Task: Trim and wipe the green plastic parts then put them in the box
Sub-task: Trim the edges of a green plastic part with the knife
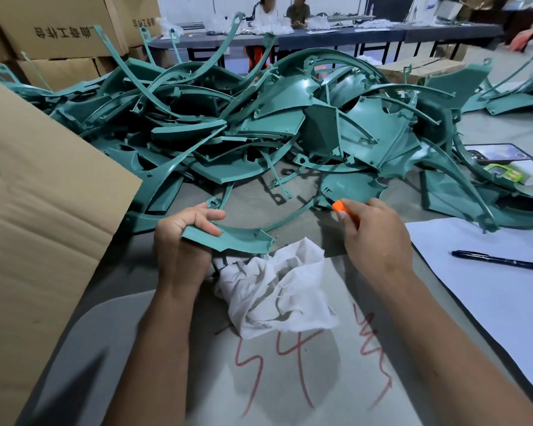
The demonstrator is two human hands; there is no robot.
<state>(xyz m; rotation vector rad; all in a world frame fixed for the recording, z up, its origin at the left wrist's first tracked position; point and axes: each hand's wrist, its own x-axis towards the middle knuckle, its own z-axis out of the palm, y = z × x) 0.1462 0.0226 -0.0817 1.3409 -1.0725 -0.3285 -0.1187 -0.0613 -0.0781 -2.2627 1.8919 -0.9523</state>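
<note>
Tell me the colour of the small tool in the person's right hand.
Bright orange: the small plastic trimming tool, seen in the head view.

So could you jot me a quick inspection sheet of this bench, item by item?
Surface: grey table with red handwriting.
Job's things: left hand grips a curved green part; right hand holds an orange-handled trimming tool; white cloth lies crumpled below the part; cardboard box at left.
Clutter: big pile of green parts, black pen on white paper, phone.
Fingers: both hands' curled round their items.
Cables: nothing seen.
Surroundings: stacked cartons, people seated at a far table.
</note>
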